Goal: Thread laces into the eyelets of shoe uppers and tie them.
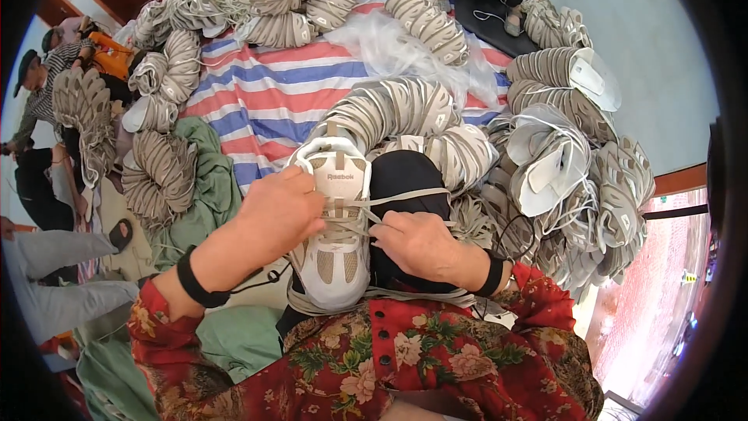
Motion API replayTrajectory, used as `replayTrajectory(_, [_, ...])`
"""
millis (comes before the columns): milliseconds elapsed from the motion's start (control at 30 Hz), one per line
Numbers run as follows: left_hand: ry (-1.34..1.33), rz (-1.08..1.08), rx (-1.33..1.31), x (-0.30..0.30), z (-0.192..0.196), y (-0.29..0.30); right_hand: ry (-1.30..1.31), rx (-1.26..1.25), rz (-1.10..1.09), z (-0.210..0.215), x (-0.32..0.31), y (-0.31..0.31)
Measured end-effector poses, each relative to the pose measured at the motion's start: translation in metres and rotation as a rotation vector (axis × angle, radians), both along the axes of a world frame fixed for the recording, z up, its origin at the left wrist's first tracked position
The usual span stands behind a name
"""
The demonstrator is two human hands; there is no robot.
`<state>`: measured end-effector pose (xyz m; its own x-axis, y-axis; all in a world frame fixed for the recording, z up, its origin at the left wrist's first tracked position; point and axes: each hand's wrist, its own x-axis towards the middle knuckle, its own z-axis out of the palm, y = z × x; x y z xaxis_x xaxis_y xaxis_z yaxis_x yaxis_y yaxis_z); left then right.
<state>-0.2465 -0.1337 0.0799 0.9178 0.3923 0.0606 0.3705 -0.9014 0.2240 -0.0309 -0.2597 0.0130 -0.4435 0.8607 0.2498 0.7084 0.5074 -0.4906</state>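
Note:
A beige and white sneaker upper (335,261) lies in front of me, its rounded toe toward my body and its tongue (336,174) pointing away. A pale shoelace (409,197) runs through the eyelets, and a loose length stretches off to the right. My left hand (276,210) is closed on the upper's left side, thumb and fingers by the eyelets; its fingertips are partly hidden. With bent fingers, my right hand (417,242) pinches the lace just right of the lacing. Under the upper shows my dark-clothed knee (405,179).
Nested rows of beige uppers (389,113) curve just beyond the shoe. More stacks (553,160) pile up at the right and stacks (160,175) stand at the left beside green cloth (206,195). A striped sheet (265,86) covers the floor. Other people (47,86) sit at left and far right.

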Motion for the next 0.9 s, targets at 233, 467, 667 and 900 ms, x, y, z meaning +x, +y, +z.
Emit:
replayTrajectory(233, [0.18,-0.156,0.061,0.005,0.017,-0.011,0.518,0.035,-0.326,0.007,0.012,0.019])
replayTrajectory(467, [-0.481,0.214,-0.011,0.0,-0.047,-0.027,0.323,-0.127,-0.205,0.007,-0.007,0.026])
replayTrajectory(667, [-0.736,0.399,0.1,-0.008,-0.083,-0.036,0.291,-0.163,-0.162,0.009,-0.001,0.031])
replayTrajectory(900, [-0.765,0.304,-0.04,-0.028,-0.089,-0.032,0.433,-0.364,-0.247,0.007,0.021,0.044])
